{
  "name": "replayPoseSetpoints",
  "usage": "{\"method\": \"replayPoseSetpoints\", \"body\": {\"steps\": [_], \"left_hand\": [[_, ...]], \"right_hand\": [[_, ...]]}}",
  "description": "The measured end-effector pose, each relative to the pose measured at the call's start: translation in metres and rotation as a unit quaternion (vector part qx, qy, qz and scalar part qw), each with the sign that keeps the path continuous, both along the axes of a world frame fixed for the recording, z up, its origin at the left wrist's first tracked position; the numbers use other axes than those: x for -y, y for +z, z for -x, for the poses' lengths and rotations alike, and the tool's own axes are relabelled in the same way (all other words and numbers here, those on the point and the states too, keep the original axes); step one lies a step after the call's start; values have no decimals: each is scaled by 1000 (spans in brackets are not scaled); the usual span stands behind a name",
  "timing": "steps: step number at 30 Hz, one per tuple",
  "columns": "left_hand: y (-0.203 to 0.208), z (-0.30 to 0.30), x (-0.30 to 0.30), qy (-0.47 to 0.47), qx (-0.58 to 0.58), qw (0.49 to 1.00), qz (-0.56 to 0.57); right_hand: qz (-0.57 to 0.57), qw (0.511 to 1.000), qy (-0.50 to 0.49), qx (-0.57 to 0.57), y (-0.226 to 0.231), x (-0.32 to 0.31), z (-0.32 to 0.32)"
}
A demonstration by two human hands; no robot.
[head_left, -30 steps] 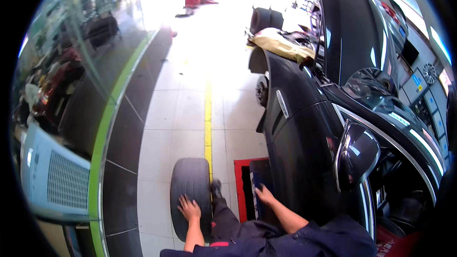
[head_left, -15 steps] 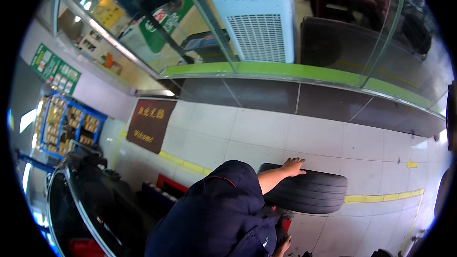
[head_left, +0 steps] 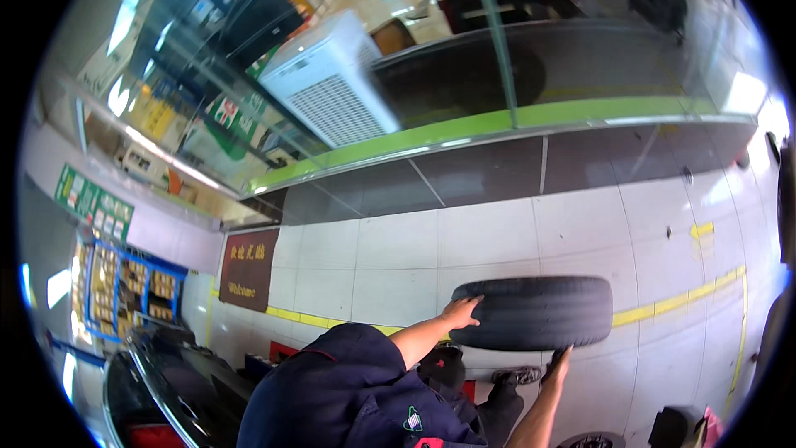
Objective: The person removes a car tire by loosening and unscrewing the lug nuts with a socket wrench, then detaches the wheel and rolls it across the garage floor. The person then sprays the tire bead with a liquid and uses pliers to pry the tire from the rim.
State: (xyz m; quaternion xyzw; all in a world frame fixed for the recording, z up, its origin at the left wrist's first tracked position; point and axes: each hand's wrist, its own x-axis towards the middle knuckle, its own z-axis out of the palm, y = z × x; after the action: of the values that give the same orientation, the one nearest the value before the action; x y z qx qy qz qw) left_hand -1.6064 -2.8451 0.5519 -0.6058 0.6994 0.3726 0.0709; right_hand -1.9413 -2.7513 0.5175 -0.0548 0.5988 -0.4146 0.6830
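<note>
A black tyre [head_left: 539, 313] stands with its grooved tread facing up, in front of my body. My left hand [head_left: 464, 312] is at its left end, with bent fingers against the tread's edge. Touching the tyre's near side, toward its right end, is my right hand [head_left: 559, 365]; some of its fingers are in shadow or hidden below the rubber. Dark navy clothing covers my left shoulder, and both forearms are bare. Whether the tyre rests on the floor or is slightly lifted, I cannot tell.
A yellow line [head_left: 663, 309] crosses the white tiled floor. Beyond runs a glass wall above a dark ledge [head_left: 489, 170], with a white louvred appliance [head_left: 336, 91] behind it. A brown mat [head_left: 247, 270], a blue shelf rack [head_left: 124, 282] and a dark car [head_left: 178, 382] are at left.
My left hand has moved from the tyre's top to its left end. My right hand has come up to the tyre's near side. The view has swung to the right.
</note>
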Motion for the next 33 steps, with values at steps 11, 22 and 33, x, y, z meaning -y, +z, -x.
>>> {"method": "replayPoseSetpoints", "body": {"steps": [11,22,33], "left_hand": [[-8,284,97,-118,105,987,14],[-49,617,277,-144,75,986,38],[-10,689,216,-88,69,991,69]], "right_hand": [[60,985,-157,-36,24,52,222],[-173,964,-149,-136,137,68,414],[-166,961,-176,-134,81,134,697]]}}
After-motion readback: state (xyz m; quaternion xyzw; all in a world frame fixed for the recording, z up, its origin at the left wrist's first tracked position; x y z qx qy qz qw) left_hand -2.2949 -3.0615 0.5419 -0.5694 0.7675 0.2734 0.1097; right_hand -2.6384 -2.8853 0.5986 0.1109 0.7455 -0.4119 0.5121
